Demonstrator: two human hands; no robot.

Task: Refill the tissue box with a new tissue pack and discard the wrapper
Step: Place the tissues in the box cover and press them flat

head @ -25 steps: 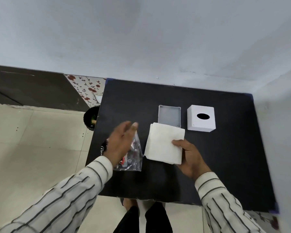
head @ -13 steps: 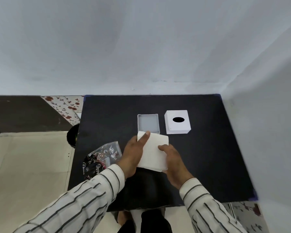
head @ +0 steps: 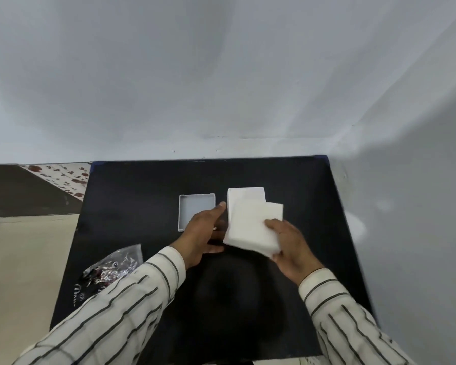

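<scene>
The white tissue stack (head: 250, 227) is held just above the black table, tilted, its far edge overlapping the white tissue box cover (head: 245, 194), whose oval hole is hidden behind it. My right hand (head: 290, 246) grips the stack's near right corner. Along the stack's left edge lies my left hand (head: 204, 233), with the forefinger at the far corner and the thumb near the front corner. The open grey box base (head: 195, 213) lies just left of the cover. The crumpled clear and dark wrapper (head: 113, 267) lies at the table's front left, partly under my left sleeve.
The black table (head: 142, 196) stands in a corner, with pale walls behind it and to its right. Left of the table are beige floor tiles and a flowered strip (head: 61, 175).
Both hands have carried the tissue stack away and to the right, from in front of the base to over the box cover. The camera view has shifted too.
</scene>
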